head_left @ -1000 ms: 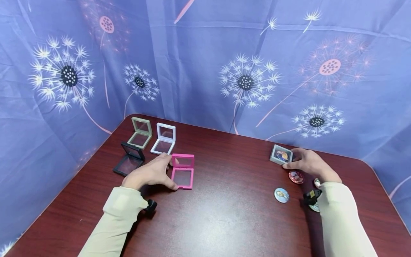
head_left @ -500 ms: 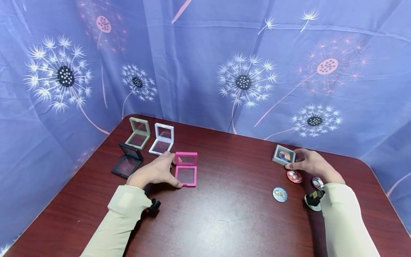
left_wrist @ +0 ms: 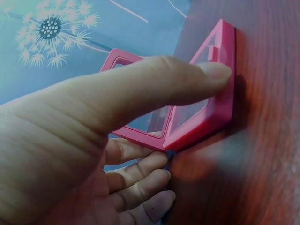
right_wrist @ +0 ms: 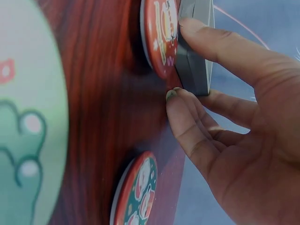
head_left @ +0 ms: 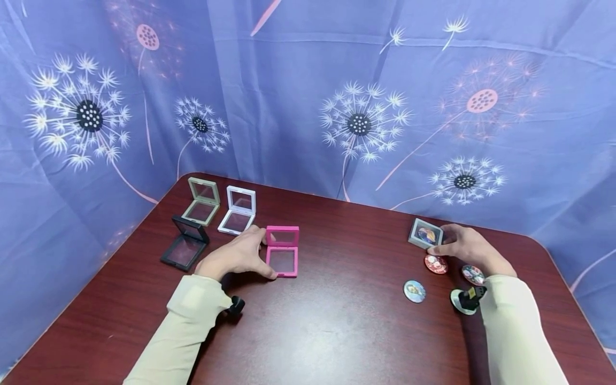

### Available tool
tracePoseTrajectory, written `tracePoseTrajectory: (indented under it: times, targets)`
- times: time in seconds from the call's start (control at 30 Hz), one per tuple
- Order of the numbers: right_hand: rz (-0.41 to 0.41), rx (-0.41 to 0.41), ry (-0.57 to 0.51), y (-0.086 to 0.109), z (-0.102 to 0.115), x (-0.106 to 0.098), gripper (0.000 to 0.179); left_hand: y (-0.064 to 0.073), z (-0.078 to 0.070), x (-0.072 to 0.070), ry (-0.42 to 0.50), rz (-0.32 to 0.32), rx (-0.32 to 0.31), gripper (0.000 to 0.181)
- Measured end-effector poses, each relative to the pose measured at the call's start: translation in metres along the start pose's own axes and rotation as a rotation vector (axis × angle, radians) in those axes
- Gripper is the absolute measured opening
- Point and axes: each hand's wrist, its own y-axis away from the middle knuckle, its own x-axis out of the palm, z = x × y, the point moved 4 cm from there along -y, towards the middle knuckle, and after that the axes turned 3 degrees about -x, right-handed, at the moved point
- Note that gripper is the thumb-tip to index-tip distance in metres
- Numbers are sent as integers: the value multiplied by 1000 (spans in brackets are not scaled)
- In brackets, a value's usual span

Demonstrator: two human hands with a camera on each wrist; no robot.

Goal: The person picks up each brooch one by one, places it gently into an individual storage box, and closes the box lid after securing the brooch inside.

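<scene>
My left hand (head_left: 238, 254) holds a pink folding display case (head_left: 282, 261), its lid standing open. In the left wrist view the thumb lies on the case's front edge (left_wrist: 220, 105), while the fingers reach toward the hinge side. My right hand (head_left: 469, 248) grips a closed grey display case (head_left: 413, 238) by its right end, thumb in front and fingers behind. Through its clear window shows a round picture badge (head_left: 426, 235). Right below that case lies a red badge (head_left: 436, 263); in the right wrist view it overlaps the grey case's side (right_wrist: 197, 70).
Three more opened cases stand at the back left: green (head_left: 201, 211), white (head_left: 237, 221) and black (head_left: 184, 251). Below my right hand lie a blue badge (head_left: 414, 291), a dark patterned badge (head_left: 473, 274) and a pale green badge (head_left: 457, 303). A blue dandelion curtain (head_left: 289, 107) borders the table.
The pink case has slid right, away from the white and black cases, with my left hand on it. My right hand has shifted the grey case slightly right past the red badge.
</scene>
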Motion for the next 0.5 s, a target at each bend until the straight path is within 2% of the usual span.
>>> tracePoseTrajectory:
  times: [0.27, 0.5]
  targets:
    - [-4, 4, 14, 3, -7, -1, 88, -9, -6, 5, 7, 18, -14, 74]
    - [15, 23, -35, 8, -10, -2, 87, -18, -17, 9, 9, 22, 5, 75]
